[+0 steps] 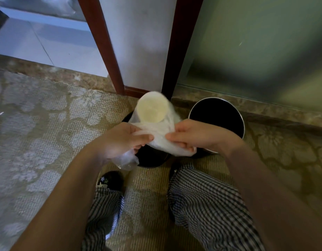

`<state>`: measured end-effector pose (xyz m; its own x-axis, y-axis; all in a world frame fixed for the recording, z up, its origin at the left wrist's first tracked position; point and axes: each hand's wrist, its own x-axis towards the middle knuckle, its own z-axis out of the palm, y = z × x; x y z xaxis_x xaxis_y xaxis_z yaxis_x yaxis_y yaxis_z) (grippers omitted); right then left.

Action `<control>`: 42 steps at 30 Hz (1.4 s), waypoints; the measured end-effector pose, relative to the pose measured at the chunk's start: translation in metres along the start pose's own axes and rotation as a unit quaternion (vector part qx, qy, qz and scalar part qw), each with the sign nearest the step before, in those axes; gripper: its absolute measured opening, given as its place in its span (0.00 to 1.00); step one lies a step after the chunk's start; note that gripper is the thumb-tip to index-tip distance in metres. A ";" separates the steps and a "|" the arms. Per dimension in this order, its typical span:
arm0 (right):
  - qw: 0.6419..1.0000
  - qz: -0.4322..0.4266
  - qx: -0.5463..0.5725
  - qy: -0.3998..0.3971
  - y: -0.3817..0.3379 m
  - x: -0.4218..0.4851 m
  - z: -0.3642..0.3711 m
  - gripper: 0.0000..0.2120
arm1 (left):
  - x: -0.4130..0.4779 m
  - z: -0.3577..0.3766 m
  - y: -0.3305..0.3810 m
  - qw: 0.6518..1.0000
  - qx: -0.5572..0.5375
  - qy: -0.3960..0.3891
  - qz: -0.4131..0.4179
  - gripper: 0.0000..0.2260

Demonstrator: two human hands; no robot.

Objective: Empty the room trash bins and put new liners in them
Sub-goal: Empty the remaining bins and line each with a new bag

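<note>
Head view looks down on 2 round bins on patterned carpet [39, 115]: a black bin [153, 159] mostly hidden under the hands, and a metal-rimmed bin [242, 122] just right of it, its inside dark. Above the black bin is a roll of liners [153, 109], its round cream end tilted up toward the camera and its long axis slanting down to the hands. The left hand [124, 140] and right hand [192, 136] each pinch its thin, crinkled white film between thumb and fingers.
</note>
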<state>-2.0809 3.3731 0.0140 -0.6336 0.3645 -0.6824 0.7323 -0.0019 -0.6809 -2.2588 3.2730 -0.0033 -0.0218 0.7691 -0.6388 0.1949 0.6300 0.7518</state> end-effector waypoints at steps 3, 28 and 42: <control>0.998 -0.005 -0.055 -0.034 -0.003 0.002 0.002 0.13 | 0.006 0.008 -0.003 0.989 0.103 0.102 -0.004 0.10; 0.956 -0.183 -0.176 0.150 -0.016 0.016 0.042 0.22 | 0.013 0.020 -0.002 0.969 0.078 0.214 0.095 0.07; 0.960 -0.189 0.114 0.170 -0.011 0.011 0.019 0.18 | -0.009 0.025 0.016 0.981 -0.177 -0.013 0.074 0.11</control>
<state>-2.1009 3.3599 0.0094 -0.6967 0.6620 -0.2761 0.3682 -0.0003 -0.9298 -2.2314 3.2734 0.0101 0.0078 0.8552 -0.5182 -0.1581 0.5127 0.8438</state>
